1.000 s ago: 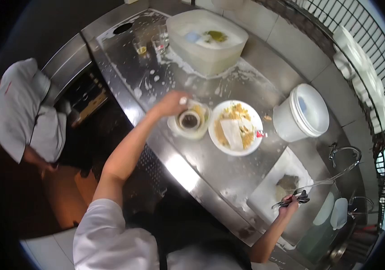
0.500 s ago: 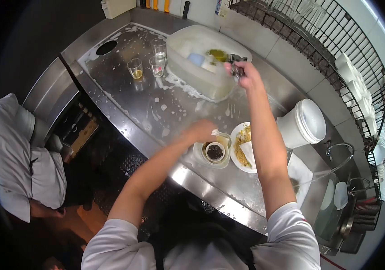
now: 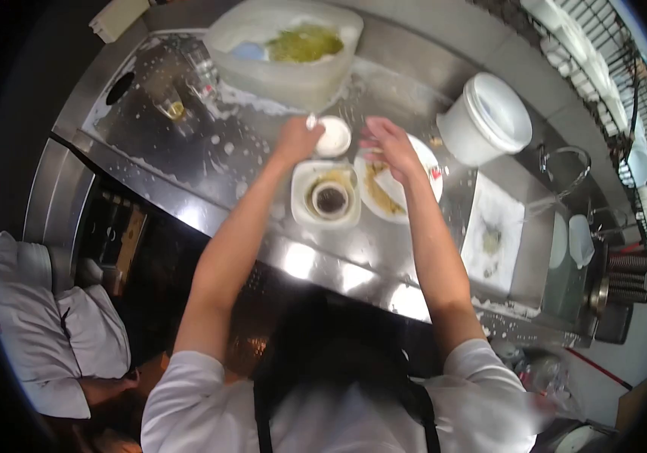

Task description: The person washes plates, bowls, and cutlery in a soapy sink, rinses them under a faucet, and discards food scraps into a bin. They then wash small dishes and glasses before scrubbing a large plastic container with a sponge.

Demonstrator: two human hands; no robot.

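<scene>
One co-worker (image 3: 21, 325) in white stands at eight o'clock, well apart from the counter's dishes. At ten o'clock a glass (image 3: 174, 111) with a little yellow liquid stands on the wet steel counter (image 3: 255, 200). Just short of twelve, a large pale tub (image 3: 278, 84) holds something green and something blue. Below it, between eleven and twelve, the left hand (image 3: 298, 141) is closed, thumb and fingers pinching the edge of a small white bowl (image 3: 334, 137), which sits at the hand's three o'clock side. Near the centre, just under that bowl, a square dish (image 3: 302, 185) carries a round cup (image 3: 331, 183) with dark contents. At one o'clock the right hand (image 3: 388, 147) is open, fingers loosely spread and blurred, with nothing visible in its grip. It is over a round plate (image 3: 424, 153) of yellowish scraps; whether it touches them I cannot tell. Toward two o'clock stands a white bucket (image 3: 468, 132), and at three o'clock lies a white tray (image 3: 483, 272) with greyish residue.
</scene>
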